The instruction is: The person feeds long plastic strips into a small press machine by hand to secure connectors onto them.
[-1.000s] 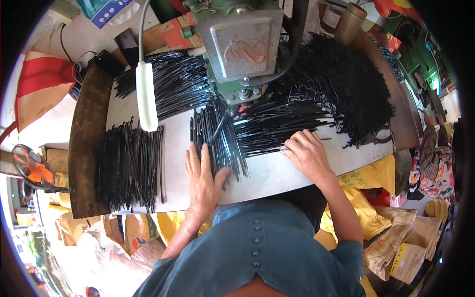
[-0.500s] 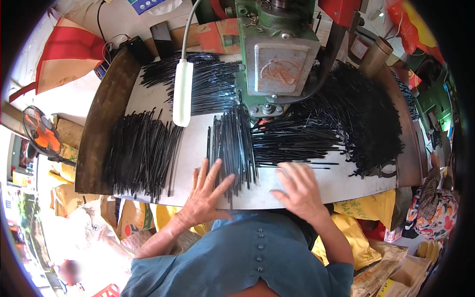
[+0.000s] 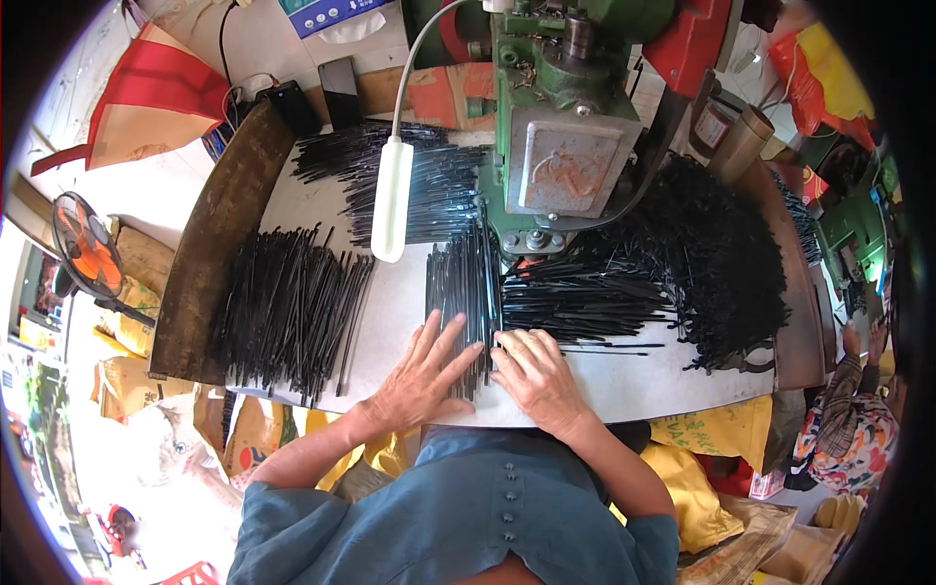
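A bundle of thin black rods (image 3: 456, 283) lies lengthwise on the pale worktop in front of the machine. My left hand (image 3: 421, 372) rests flat on the near left part of this bundle, fingers spread. At the bundle's right side, my right hand (image 3: 542, 382) touches the rod edges with its fingertips, fingers slightly bent and holding nothing visible. Just right of it, more black rods (image 3: 585, 297) lie crosswise. The green machine (image 3: 561, 166), with a grey metal plate on its front, stands over the far ends of the bundle.
Another rod pile (image 3: 292, 312) lies at left, more rods (image 3: 419, 190) behind, and a tangled heap (image 3: 731, 244) at right. A white lamp (image 3: 392, 200) hangs over the table. A raised brown rim (image 3: 210, 263) bounds the left side. A phone (image 3: 339, 93) leans at the back.
My right hand has moved left and now meets the bundle's right side. My left hand stays spread on the rods, and the bundle looks narrower and more even. The whole view has shifted slightly.
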Tool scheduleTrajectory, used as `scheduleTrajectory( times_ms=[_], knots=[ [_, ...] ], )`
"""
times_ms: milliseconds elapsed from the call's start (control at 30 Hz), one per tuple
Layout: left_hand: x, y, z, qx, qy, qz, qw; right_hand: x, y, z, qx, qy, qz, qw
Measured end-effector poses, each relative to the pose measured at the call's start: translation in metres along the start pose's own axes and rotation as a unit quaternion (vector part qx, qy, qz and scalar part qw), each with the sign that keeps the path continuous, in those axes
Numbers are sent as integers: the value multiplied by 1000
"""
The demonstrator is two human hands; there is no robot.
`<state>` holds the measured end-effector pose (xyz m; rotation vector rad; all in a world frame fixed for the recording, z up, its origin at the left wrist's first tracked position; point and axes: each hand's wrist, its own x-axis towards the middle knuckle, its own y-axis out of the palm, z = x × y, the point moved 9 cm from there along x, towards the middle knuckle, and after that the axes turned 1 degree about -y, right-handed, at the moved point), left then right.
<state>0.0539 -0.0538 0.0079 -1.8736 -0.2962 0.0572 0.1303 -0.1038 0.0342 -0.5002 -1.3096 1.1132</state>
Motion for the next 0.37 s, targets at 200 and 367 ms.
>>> scheduleTrajectory(
  times_ms=[200, 367],
  knots=[
    [17, -3, 15, -9, -41, -27, 999, -6, -29, -5, 16, -3, -51, 999],
    [15, -17, -1, -56, -10, -74, 996, -58, -89, -39, -85, 64, -150, 983]
  ],
)
